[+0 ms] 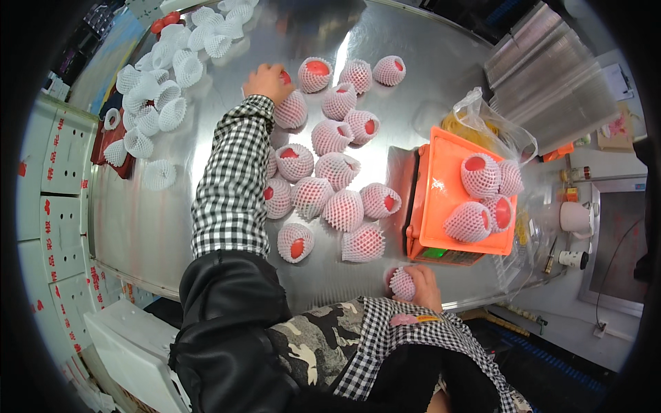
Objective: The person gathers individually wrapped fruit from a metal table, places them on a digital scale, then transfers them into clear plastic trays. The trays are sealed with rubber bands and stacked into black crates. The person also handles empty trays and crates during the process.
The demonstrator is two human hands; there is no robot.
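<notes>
My left hand, at the far end of an outstretched checked sleeve, is closed over a red fruit that it mostly covers. Another red fruit in a white foam net sleeve sits just beside that hand. Close to my body, at the table's near edge, my right hand grips a net-sleeved fruit. Between the hands lie several more net-sleeved red fruits in a loose group. An orange-topped weighing scale with a green-lit display carries several sleeved fruits on its pan.
Empty foam net sleeves are heaped at the far left, partly over a dark red tray. Bare red fruits lie behind them. Clear plastic trays and a plastic bag stand beyond the scale. White printed cartons line the left side.
</notes>
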